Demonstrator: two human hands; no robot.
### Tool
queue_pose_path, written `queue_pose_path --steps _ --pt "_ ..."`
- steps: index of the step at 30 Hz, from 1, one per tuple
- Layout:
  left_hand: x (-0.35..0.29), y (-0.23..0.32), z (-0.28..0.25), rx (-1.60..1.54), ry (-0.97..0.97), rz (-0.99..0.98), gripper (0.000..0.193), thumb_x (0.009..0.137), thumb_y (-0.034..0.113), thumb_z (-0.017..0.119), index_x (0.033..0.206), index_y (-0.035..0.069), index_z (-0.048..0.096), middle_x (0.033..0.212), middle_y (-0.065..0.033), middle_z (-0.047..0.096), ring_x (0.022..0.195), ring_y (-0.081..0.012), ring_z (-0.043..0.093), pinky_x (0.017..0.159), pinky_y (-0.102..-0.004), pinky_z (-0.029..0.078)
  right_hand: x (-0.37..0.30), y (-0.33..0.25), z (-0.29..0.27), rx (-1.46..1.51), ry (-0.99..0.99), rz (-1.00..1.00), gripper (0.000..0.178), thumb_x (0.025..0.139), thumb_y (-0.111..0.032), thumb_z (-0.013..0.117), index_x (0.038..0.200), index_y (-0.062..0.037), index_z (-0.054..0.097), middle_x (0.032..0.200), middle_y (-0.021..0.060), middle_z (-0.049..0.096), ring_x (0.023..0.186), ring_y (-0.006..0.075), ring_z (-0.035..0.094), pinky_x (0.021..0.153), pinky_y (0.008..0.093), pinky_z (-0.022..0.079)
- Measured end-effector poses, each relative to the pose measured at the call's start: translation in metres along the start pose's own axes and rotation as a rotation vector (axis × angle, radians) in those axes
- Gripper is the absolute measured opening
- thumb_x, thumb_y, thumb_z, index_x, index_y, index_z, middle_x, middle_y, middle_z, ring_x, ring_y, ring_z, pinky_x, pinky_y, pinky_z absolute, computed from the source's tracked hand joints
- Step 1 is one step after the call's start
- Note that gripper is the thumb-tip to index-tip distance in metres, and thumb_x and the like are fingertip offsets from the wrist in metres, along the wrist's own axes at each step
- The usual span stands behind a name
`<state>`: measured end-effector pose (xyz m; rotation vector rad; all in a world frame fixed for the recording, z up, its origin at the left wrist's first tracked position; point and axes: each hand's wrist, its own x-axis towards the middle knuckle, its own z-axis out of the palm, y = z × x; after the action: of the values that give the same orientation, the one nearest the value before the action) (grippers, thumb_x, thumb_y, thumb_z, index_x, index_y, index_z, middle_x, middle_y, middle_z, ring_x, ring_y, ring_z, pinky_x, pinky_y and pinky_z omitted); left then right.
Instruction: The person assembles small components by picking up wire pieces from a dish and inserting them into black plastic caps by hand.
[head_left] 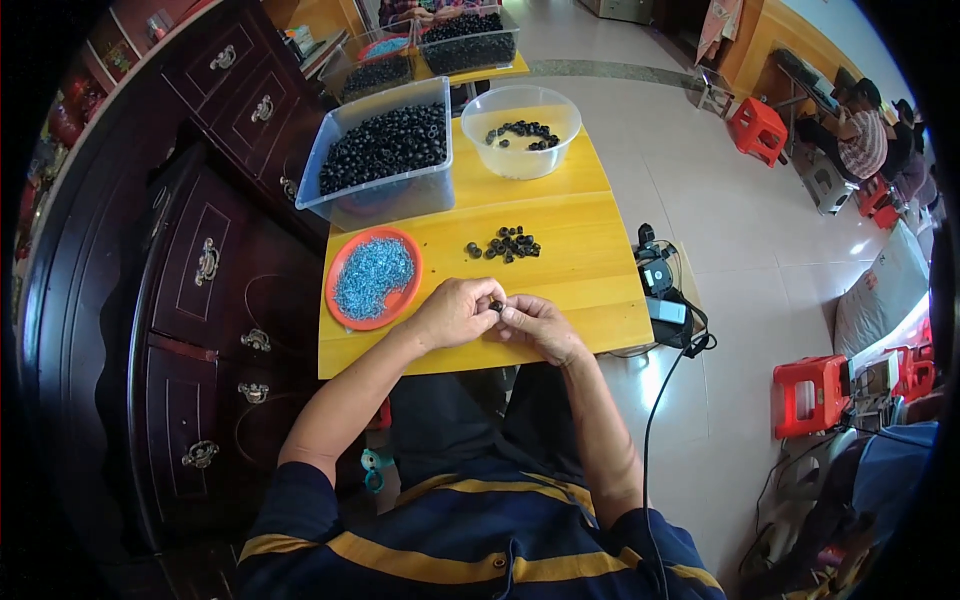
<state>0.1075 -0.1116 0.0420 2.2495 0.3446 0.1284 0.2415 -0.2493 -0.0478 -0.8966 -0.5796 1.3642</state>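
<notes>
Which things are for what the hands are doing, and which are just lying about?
Seem part of the work:
dark piece between left hand and right hand
loose black pieces
plastic bin
clear bowl
orange plate
blue bits
yellow table

Probably just lying about:
red stools
dark drawers
black devices

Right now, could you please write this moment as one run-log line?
Left hand, right hand: together at dark piece | Ahead: loose black parts | Left: orange plate, blue pieces | Beyond: plastic bin, clear bowl
</notes>
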Motion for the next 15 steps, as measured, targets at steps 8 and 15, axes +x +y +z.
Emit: queue_pose_path --steps 8,15 --pt "0.109 -0.009 -0.049 0.203 0.212 0.045 0.020 0.077 0.010 0.062 0.097 0.005 0.066 0.068 -0.0075 0.063 0.059 -0.0148 0.059 0.057 -0.0313 0.047 -0.007 -0.004 0.004 -0.004 0.009 -0.078 0.021 0.097 -0.019 0.063 0.108 -0.0015 0.063 0.090 0.0028 0.061 0.080 0.0115 0.057 0.079 0.0256 0.049" --pt "0.163 -0.008 -0.074 0.185 0.620 0.140 0.035 0.085 0.010 0.064 0.118 0.001 0.064 0.081 -0.0101 0.069 0.068 -0.0132 0.063 0.065 -0.0294 0.050 -0.008 -0.001 0.002 0.072 0.036 -0.118 0.017 0.097 -0.016 0.062 0.106 -0.0019 0.063 0.090 0.0034 0.062 0.081 0.0127 0.058 0.080 0.0261 0.049"
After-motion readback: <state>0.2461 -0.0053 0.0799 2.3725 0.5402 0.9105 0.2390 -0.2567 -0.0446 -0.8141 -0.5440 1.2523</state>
